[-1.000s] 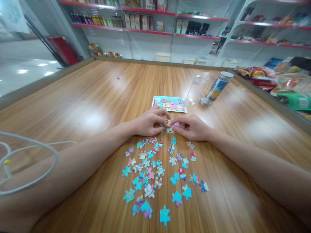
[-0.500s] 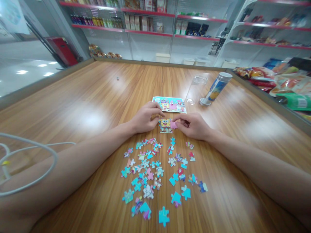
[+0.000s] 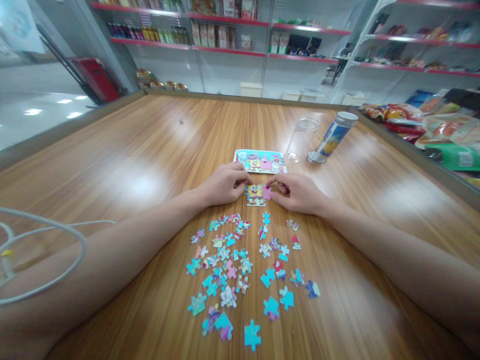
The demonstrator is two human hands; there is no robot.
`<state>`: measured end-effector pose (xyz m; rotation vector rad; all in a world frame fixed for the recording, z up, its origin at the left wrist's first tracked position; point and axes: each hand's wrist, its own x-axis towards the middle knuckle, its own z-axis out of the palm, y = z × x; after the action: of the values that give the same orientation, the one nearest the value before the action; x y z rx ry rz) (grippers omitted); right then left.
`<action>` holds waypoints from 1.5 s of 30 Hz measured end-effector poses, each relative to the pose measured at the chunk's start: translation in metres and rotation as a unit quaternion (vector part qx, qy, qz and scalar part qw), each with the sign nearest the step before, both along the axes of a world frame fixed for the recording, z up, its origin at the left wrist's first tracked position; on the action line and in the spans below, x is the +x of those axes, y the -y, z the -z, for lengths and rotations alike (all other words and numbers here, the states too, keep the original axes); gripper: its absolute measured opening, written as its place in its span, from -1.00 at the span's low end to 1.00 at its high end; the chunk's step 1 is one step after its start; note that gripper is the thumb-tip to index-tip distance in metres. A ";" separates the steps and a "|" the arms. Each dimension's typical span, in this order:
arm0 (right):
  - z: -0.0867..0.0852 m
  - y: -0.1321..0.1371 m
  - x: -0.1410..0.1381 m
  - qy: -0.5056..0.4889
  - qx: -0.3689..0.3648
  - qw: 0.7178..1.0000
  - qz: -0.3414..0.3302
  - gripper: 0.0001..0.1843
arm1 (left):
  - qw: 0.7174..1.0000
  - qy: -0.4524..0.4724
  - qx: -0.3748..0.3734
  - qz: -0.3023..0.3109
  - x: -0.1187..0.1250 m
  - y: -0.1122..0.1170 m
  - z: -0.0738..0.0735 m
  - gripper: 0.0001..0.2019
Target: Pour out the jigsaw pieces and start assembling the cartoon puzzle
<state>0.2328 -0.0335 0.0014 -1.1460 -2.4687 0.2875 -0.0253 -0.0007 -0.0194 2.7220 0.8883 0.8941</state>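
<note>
A small block of joined jigsaw pieces [image 3: 255, 196] lies on the wooden table, showing a yellow cartoon face. My left hand [image 3: 227, 185] is closed at the block's upper left, fingertips pressed to its edge. At the block's right side sits a pink puzzle piece [image 3: 266, 192]; whether it is fully locked in, I cannot tell. My right hand [image 3: 296, 193] pinches that pink piece between thumb and index finger. Just beyond the hands lies a picture card [image 3: 264, 161] of colourful cartoon figures. Nearer to me, several loose jigsaw pieces [image 3: 225, 252] are scattered.
A clear plastic cylinder [image 3: 303, 137] stands at the back right beside a blue can with a white lid [image 3: 337, 134]. A round metal lid [image 3: 315, 157] lies by them. A white cable [image 3: 80, 250] loops at the left. Snack packets [image 3: 397, 120] are heaped beyond the right edge.
My right index finger has shifted up and back, so more of the pink piece shows. My left fingers have come down slightly towards the block's edge.
</note>
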 end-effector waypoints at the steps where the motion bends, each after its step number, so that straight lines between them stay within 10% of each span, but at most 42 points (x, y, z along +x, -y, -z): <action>1: 0.000 0.000 0.000 0.000 -0.002 1.000 0.000 -0.77 | 1.000 0.000 -0.002 0.005 0.000 0.000 0.000 -0.78; 17: 0.000 0.003 -0.002 0.030 0.022 0.992 -0.121 -0.73 | 0.995 0.004 0.005 0.097 0.001 0.005 -0.004 -0.69; 45: -0.004 0.004 -0.005 0.031 0.003 0.994 -0.100 -0.79 | 0.997 0.035 -0.004 0.071 0.000 0.002 -0.002 -0.74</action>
<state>0.2282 -0.0371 0.0055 -0.9180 -2.6411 0.3057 -0.0253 -0.0031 -0.0173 2.6885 0.6751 0.9498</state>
